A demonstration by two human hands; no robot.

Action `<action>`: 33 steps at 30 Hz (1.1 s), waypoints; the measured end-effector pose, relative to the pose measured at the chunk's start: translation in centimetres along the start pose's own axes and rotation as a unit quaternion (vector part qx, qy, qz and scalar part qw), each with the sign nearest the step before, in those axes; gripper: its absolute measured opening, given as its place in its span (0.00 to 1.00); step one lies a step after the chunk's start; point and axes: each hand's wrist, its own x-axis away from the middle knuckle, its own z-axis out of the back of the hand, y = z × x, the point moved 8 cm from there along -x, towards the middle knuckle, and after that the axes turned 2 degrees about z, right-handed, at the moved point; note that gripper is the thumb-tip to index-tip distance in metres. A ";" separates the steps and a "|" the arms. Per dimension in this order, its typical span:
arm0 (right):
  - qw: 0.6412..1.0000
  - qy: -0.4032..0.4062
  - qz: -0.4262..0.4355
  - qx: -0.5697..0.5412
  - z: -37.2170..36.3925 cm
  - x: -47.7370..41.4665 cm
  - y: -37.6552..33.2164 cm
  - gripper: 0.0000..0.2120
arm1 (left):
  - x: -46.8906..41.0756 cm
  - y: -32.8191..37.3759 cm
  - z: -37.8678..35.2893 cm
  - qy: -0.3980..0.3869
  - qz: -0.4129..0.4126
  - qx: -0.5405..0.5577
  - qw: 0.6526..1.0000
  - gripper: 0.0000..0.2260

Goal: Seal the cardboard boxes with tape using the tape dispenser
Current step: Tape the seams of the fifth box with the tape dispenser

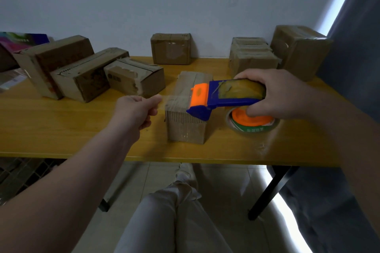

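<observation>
Yellow tabletop point(61, 129) against a pale wall is carrying everything. The right hand point(279, 92) is curling tightly around the blue-and-orange tape dispenser point(222, 96), holding it over the small cardboard box point(187, 127) standing between both hands. The left hand point(135, 108) is pinching the free end of the clear tape strip point(172, 99) stretching from the dispenser. Beneath the right hand a spare tape roll point(253, 123) is lying.

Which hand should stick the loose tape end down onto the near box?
Left hand, probably: it pinches the tape end beside the box, while the right hand grips the tape dispenser.
</observation>
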 end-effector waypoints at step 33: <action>0.999 0.008 -0.004 -0.032 -2.2 -0.5 2.0 0.30 | 2.9 0.2 -4.1 -0.130 -0.174 -0.110 0.970 0.32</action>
